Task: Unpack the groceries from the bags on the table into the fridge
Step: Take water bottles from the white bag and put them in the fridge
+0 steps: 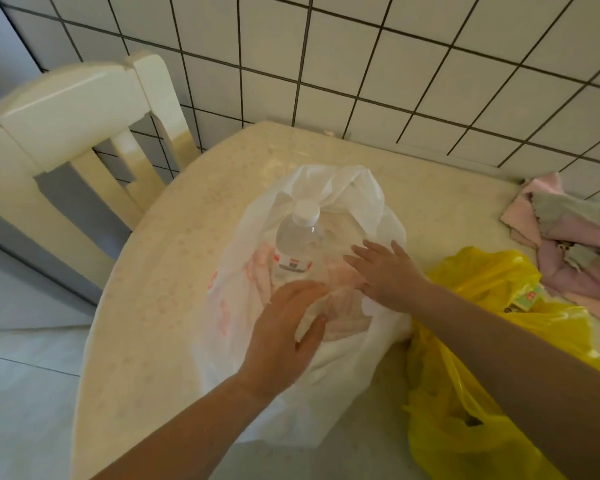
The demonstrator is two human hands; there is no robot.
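Note:
A white plastic bag (354, 195) with red print stands open in the middle of the cream table (174, 271). Inside it a clear water bottle (297, 237) with a white cap stands upright. My left hand (284, 334) hovers over the bag's near rim, fingers loosely spread and holding nothing. My right hand (385, 271) reaches into the bag's mouth from the right with straight fingers, just right of the bottle and apart from it. A crumpled yellow plastic bag (471, 393) lies to the right of the white one; its contents are hidden.
A cream wooden chair (70, 109) stands at the table's left end. A white tiled wall (430, 64) runs behind the table. Pink and green cloths (568, 244) lie piled at the far right. Pale floor (21, 375) shows at left.

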